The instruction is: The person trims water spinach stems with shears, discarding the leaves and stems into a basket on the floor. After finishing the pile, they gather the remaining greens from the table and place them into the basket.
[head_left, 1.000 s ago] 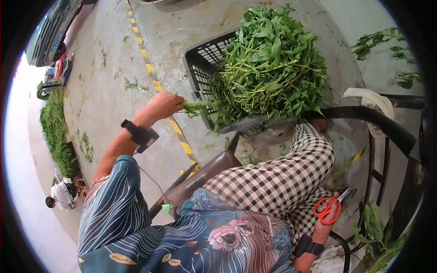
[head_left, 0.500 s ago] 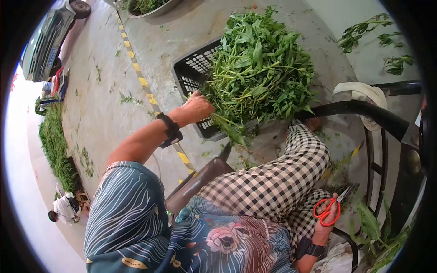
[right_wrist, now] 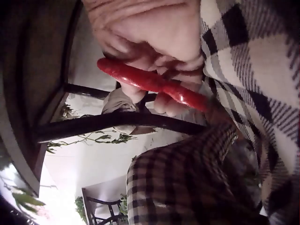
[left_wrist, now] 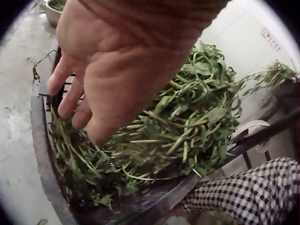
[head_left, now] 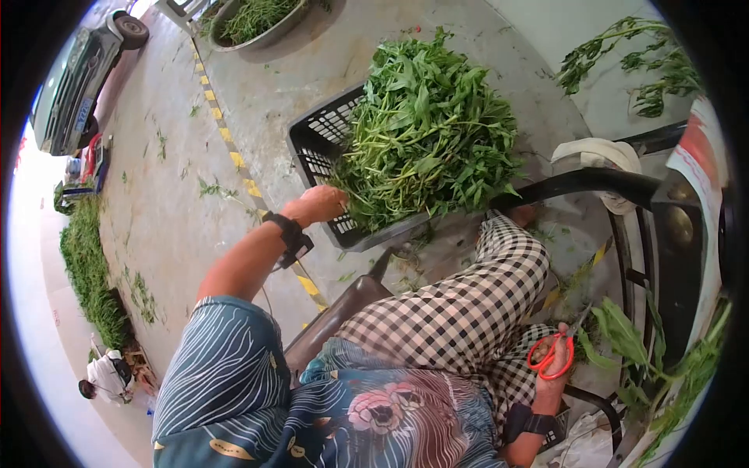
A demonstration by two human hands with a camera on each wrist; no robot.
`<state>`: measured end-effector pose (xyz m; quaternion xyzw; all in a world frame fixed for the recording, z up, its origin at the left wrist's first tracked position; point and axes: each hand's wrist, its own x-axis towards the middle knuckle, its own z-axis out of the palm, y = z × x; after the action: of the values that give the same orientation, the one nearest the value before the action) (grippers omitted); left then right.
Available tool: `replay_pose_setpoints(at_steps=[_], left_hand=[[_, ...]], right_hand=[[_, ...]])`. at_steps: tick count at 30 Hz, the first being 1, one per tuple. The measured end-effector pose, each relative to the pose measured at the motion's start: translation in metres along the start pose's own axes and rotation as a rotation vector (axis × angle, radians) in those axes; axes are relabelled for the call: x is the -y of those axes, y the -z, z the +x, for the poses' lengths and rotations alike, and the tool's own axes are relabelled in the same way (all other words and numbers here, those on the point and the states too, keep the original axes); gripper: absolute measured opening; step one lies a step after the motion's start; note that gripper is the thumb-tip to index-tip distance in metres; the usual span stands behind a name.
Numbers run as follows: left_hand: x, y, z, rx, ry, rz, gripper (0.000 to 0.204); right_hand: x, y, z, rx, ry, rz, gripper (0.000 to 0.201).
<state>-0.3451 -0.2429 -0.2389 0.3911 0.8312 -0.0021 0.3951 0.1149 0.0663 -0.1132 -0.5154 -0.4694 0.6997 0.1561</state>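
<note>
A heap of leafy green stems (head_left: 429, 132) fills a black plastic crate (head_left: 292, 145) on the floor and rises above its rim. My left hand (head_left: 318, 205) is over the crate's near left side, beside the cut stems. In the left wrist view its fingers (left_wrist: 70, 96) hang down loosely, with nothing held between them. My right hand (head_left: 557, 365) stays low by the checked trousers and grips scissors with red handles (right_wrist: 140, 79). The scissor blades point away from the palm in the head view.
A round basin (head_left: 257, 37) of greens stands beyond the crate. More greens (head_left: 92, 273) lie in a long pile at the left, near another person (head_left: 108, 376). A black curved bar (head_left: 593, 181) with a white cloth (head_left: 601, 158) runs at right. Leafy stalks (head_left: 624, 335) stand near the scissors.
The left hand moved right to the crate with a small bunch of stems and let it go there; the hand then drew slightly back. The right hand kept its grip on the scissors.
</note>
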Motion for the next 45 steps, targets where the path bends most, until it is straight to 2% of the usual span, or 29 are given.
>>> replay_pose_setpoints(at_steps=[1, 5, 8, 10, 11, 13, 14, 16, 21, 23, 25, 28, 29, 32, 35, 38, 40, 41, 44, 45], left_hand=[[-0.007, 0.001, -0.005, -0.043, -0.063, -0.05, 0.026], [-0.045, 0.028, -0.023, -0.179, -0.218, -0.157, 0.024], [-0.082, 0.064, -0.04, -0.407, -0.342, -0.275, 0.022], [-0.121, 0.1, -0.061, -0.526, -0.358, -0.321, 0.02], [-0.14, 0.115, -0.068, -0.599, -0.393, -0.349, 0.016], [-0.183, 0.141, -0.09, -0.817, -0.408, -0.428, 0.011], [-0.205, 0.151, -0.098, -0.926, -0.444, -0.43, 0.01], [-0.242, 0.175, -0.12, -0.98, -0.589, -0.391, 0.013], [-0.337, 0.211, -0.157, -1.148, -0.998, -0.224, 0.018], [-0.377, 0.218, -0.157, -1.112, -0.988, -0.247, 0.022], [-0.404, 0.226, -0.139, -1.01, -0.859, -0.255, 0.023], [-0.423, 0.236, -0.108, -0.83, -0.752, -0.08, 0.027], [-0.431, 0.236, -0.108, -0.834, -0.706, -0.002, 0.021], [-0.443, 0.236, -0.104, -0.439, -0.804, -0.402, 0.016], [-0.453, 0.245, -0.126, -0.294, -0.85, -0.667, 0.014], [-0.459, 0.262, -0.148, -0.412, -1.296, -1.073, 0.01], [-0.467, 0.27, -0.162, -0.515, -1.416, -1.182, 0.012], [-0.466, 0.275, -0.161, -0.426, -1.469, -1.19, 0.015], [-0.473, 0.276, -0.147, -0.54, -1.329, -1.26, 0.014], [-0.477, 0.274, -0.145, -0.569, -1.173, -1.239, 0.014]], right_hand=[[-0.002, 0.0, 0.0, -0.073, -0.052, 0.032, 0.046], [0.0, -0.004, -0.004, 0.011, -0.08, 0.125, 0.044], [-0.012, 0.015, 0.004, -0.033, -0.081, 0.139, 0.038], [-0.018, 0.022, 0.011, 0.047, -0.124, 0.2, 0.032], [-0.013, 0.018, 0.008, 0.027, -0.153, 0.193, 0.035], [-0.019, 0.026, 0.015, 0.075, -0.21, 0.24, 0.036], [-0.014, 0.02, 0.013, -0.039, -0.259, 0.181, 0.033], [-0.026, 0.028, 0.014, 0.051, -0.153, 0.339, 0.031], [-0.042, 0.053, 0.016, 0.085, -0.053, 0.45, 0.034], [-0.044, 0.059, 0.013, 0.074, -0.048, 0.531, 0.035], [-0.049, 0.066, 0.011, 0.037, 0.017, 0.508, 0.036], [-0.046, 0.071, 0.0, 0.02, 0.098, 0.495, 0.036], [-0.039, 0.071, -0.008, 0.018, 0.125, 0.48, 0.036], [-0.038, 0.075, -0.014, 0.015, 0.184, 0.47, 0.036], [-0.042, 0.08, -0.012, 0.017, 0.198, 0.442, 0.036], [-0.044, 0.081, -0.008, 0.02, 0.164, 0.47, 0.038], [-0.048, 0.08, -0.004, 0.025, 0.131, 0.511, 0.038], [-0.051, 0.08, -0.001, 0.027, 0.114, 0.528, 0.038], [-0.057, 0.083, 0.004, 0.056, 0.13, 0.55, 0.037], [-0.057, 0.083, 0.001, 0.065, 0.143, 0.556, 0.037]])
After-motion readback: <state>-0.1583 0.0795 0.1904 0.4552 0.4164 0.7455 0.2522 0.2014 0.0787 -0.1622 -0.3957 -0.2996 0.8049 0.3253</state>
